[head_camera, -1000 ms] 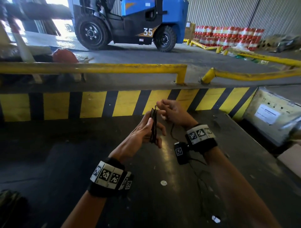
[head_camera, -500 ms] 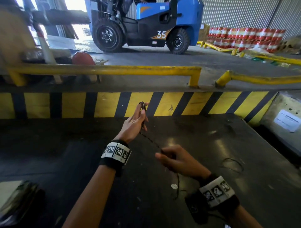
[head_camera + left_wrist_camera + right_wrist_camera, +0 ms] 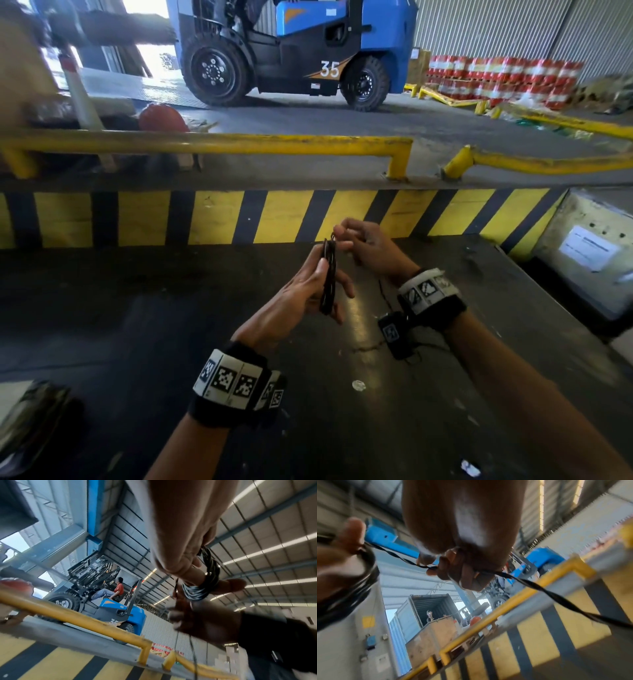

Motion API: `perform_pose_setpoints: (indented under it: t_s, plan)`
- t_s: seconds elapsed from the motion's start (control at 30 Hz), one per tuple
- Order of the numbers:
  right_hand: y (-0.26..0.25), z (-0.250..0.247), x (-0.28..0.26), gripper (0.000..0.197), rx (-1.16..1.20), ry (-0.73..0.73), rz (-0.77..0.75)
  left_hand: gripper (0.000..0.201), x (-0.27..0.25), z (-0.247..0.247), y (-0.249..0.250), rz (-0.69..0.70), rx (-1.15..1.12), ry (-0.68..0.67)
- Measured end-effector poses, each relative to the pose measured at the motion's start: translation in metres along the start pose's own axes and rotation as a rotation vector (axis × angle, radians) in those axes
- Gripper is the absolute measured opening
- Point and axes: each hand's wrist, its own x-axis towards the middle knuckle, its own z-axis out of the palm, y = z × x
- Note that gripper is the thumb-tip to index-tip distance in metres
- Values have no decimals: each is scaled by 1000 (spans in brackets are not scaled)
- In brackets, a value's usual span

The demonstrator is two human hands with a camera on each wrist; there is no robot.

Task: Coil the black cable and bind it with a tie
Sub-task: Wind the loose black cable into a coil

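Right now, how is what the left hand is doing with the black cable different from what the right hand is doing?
The left hand holds the wound part of the black cable, loops bunched round its fingers; the right hand pinches just one loose strand. The left hand sits lower and nearer the person; the right hand is higher, at the top of the coil. Both hold the same cable above the dark table.

Left hand: left hand (image 3: pixel 301 291) up over the middle of the dark metal bench (image 3: pixel 137 342), coiled black cable (image 3: pixel 327 277) upright in it.
Right hand: right hand (image 3: pixel 370 246) just right of the coil, touching its top.
Loose cable: trails from the right hand down to the bench.
Beyond the bench: yellow-and-black striped kerb (image 3: pixel 219 219), yellow steel guard rail (image 3: pixel 212 144) above it.
Far back: blue forklift (image 3: pixel 291 51) behind the rail, stacked red-and-white drums (image 3: pixel 503 78) to its right.
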Motion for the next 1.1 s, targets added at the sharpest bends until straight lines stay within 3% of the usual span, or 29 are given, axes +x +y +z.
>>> perform_pose_setpoints:
  t_s: [0.07, 0.27, 0.47, 0.63, 0.73, 0.9, 1.0, 1.1]
  plan:
    - [14, 28, -18, 24, 140, 14, 30, 53, 2, -6, 11, 28, -52, 100]
    - [25, 101, -78, 28, 319, -99, 129, 43, 14, -51, 16, 131, -41, 302]
    - [7, 96, -101, 33, 55, -240, 34, 39, 26, -78, 1, 104, 57, 531]
    - [-32, 49, -84, 25, -202, -138, -106, 22, 19, -73, -19, -94, 481, 380]
    - [-52, 21, -57, 25, -316, -60, -172, 22, 10, -52, -30, -201, 552, 238]
    - [-40, 0, -3, 29, -364, 66, -180, 39, -5, -20, -34, -139, 220, 2]
    - [-18, 5, 9, 29, -227, 34, -113, 42, -14, -5, -13, -115, 46, 10]
    - [9, 33, -4, 34, -6, -42, 4, 65, -14, -4, 7, -34, -90, 70]
